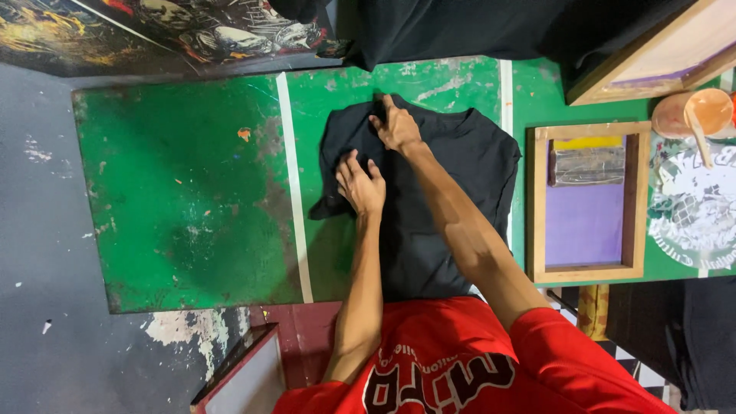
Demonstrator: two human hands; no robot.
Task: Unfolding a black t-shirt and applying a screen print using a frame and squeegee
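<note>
Both of my hands press flat on the black T-shirt [437, 199] at frame center on the green table [184, 192], its length running top to bottom; left hand [360, 184] open mid-cloth, right hand [396, 126] fingering the upper hem.

Single head cam, no second view, so nothing overlaps. It looks steeply down from above the wearer's red shirt [468, 360] at the frame bottom, facing out over the green table [184, 192], near enough that both forearms run up through the middle to the left hand [360, 184] and right hand [397, 126] on the black shirt [452, 199] at centre. Coverage: grey floor [38, 230] at left, wooden screen frame [589, 203] and orange cup [701, 113] at the right edge, table's far edge and a dark cloth [475, 31] along the top.
</note>
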